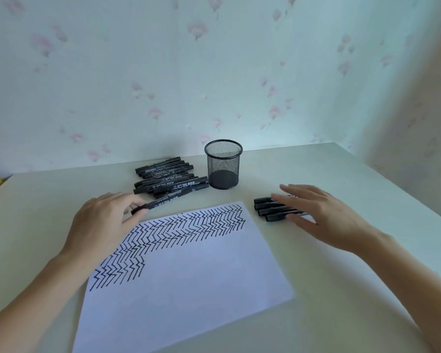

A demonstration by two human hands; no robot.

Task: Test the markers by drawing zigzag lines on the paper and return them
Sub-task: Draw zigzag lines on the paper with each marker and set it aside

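Hands over desk: left hand pinches one marker; right hand, fingers straight, rests on four markers. Paper lies between them, one cup beyond.

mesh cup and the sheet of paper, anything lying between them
No. In the head view the mesh cup and the paper are separated only by bare table; marker groups lie off to either side.

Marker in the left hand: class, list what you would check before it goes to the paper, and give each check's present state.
1. Left hand pinches one marker: ok.
2. Cap off: not ok, cap looks on.
3. Blank space on the paper: ok.
4. Right hand free to uncap: not ok, it rests on the four markers.
5. Mesh pen holder upright: ok.
6. Ink works: cannot tell.
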